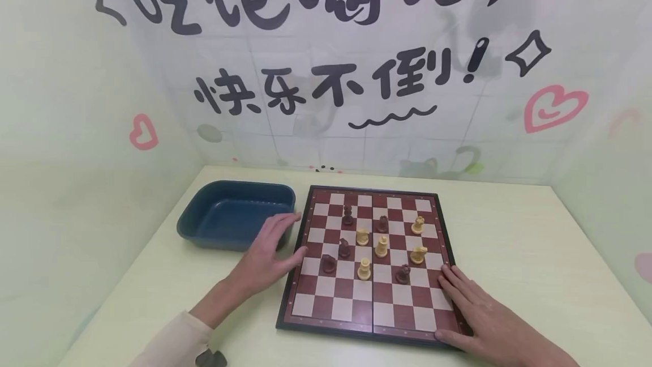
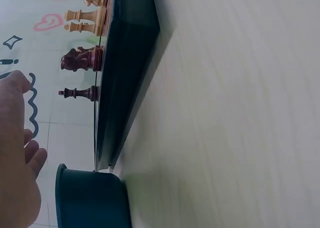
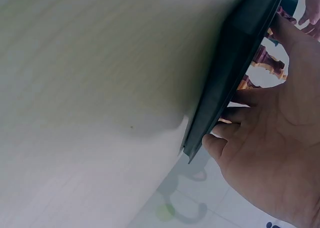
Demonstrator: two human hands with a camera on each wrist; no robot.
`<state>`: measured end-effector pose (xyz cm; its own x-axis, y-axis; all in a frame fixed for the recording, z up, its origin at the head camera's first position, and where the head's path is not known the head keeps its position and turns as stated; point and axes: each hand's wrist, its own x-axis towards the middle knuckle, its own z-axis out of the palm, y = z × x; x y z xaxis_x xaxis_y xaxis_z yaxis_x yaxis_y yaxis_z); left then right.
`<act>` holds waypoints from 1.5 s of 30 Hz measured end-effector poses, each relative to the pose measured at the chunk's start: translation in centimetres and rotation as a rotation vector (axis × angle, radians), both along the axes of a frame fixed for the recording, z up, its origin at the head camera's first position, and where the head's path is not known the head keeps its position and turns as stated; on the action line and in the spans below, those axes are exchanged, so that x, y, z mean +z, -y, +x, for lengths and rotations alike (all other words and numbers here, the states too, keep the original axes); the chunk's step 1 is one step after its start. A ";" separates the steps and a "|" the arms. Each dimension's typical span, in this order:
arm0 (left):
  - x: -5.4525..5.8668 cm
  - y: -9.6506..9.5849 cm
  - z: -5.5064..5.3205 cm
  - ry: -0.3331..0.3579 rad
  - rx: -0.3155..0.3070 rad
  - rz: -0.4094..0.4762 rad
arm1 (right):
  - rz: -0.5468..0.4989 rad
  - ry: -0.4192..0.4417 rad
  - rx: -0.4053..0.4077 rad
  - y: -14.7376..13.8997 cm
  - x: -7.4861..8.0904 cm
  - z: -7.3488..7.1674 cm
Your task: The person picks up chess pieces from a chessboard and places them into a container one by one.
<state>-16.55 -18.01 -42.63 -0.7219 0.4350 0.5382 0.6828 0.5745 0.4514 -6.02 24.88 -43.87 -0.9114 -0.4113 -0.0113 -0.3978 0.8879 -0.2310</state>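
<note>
Pale tabletop (image 1: 514,237) fills the lower part of the head view, where at lower right the right hand (image 1: 484,313), fingers straight and thumb apart, rests along the right rim of the chessboard (image 1: 383,292), while left of centre the left hand (image 1: 267,254), thumb and fingers parted, is at its left rim, contact unclear. Lower centre, that board looks stiff and fairly light, best held level by both side rims, since its centre seam might fold and the small, smooth chess pieces (image 1: 381,247) could tip; beyond, a blue bin (image 1: 226,217) stands left before the lettered wall (image 1: 316,149).
</note>
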 end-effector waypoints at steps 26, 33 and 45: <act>-3.2 -3.5 0.8 0.473 -0.136 0.237 | 0.004 -0.080 0.017 -0.4 -0.9 0.1; -2.8 -3.8 0.5 0.487 -0.085 0.239 | -0.025 -0.012 -0.017 -0.2 -0.4 -0.4; -3.3 -4.2 0.7 0.475 -0.063 0.254 | -0.030 0.021 -0.046 -0.1 -0.7 -0.3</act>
